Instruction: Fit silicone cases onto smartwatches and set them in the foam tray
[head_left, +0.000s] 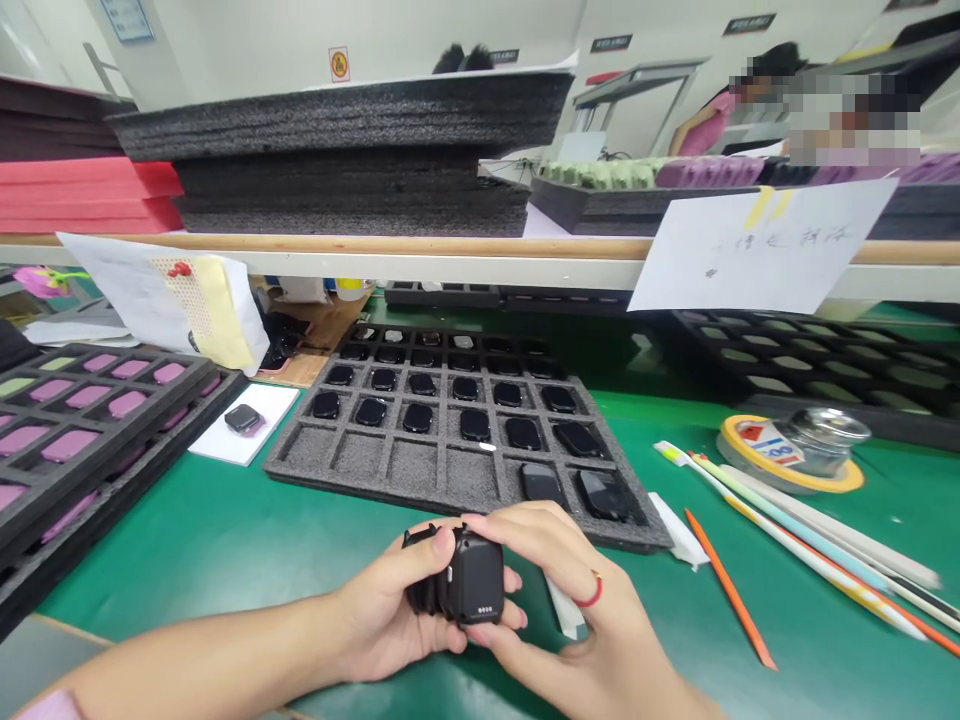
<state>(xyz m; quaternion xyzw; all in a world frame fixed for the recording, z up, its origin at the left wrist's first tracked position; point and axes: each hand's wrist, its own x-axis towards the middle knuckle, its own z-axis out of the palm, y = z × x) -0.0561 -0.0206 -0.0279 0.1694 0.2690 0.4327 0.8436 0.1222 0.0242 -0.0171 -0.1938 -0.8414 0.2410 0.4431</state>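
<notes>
Close in front of me, my left hand [382, 615] is closed around what looks like a small stack of black smartwatch cases [431, 592], thumb on top. The front smartwatch case [481, 575] shows a row of small metal contacts near its lower edge. Fingers of my right hand [592, 610], which wears a red ring, pinch this front case at its top and bottom edges. Just beyond the hands lies a grey foam tray [360, 455] with black smartwatch cases [474, 424] in many of its compartments. Several front-row compartments hold nothing.
Left stand stacked foam trays [112, 480] with purple pieces, beside a watch [244, 418] on a white pad [214, 440]. At right lie an orange stick [727, 585], brushes [795, 540] and a yellow tape roll [750, 465]. A shelf edge [450, 262] crosses above the table; people are behind.
</notes>
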